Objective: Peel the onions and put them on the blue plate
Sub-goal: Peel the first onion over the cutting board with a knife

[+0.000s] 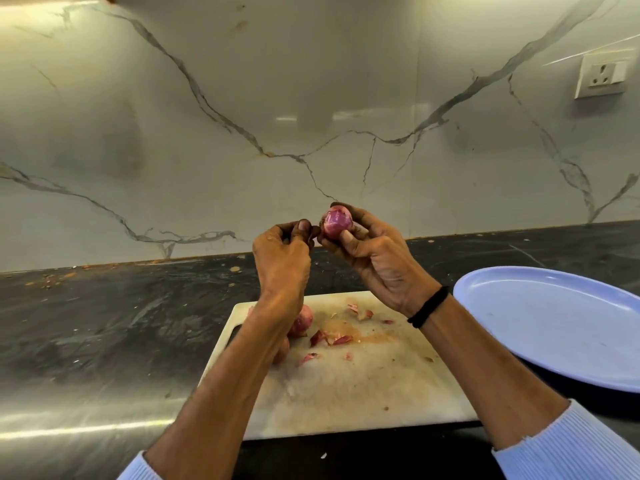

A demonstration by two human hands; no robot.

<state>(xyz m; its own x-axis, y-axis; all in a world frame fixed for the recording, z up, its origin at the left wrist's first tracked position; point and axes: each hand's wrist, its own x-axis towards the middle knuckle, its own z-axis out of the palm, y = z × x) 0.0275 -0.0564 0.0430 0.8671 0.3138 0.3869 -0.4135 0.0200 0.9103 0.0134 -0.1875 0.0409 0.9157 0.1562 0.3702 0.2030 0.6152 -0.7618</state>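
Head view: nearest to me lies the white cutting board (346, 386), stained, and I take it as my landmark. On it lie scattered reddish onion skins (329, 338). At the board's far-left corner, partly hidden behind my left forearm, sit unpeeled onions (302, 322); I can make out at least one, perhaps another below it, but I cannot count them. To the right of the board, close by it, sits the blue plate (554, 327), and it holds nothing, so I judge that no onion has been delivered.

Beyond the board's far edge and above it, my right hand (377, 258) cups a small red onion (336, 222) in curled fingers, thumb pressed on its near side. The onion looks glossy purple and mostly bare. My left hand (282, 258), just left of it, has fingertips pressed together, pinching what appears to be a dark strip of skin at the onion's left side.

I judge this onion nearly peeled; placing it and peeling the rest remain.
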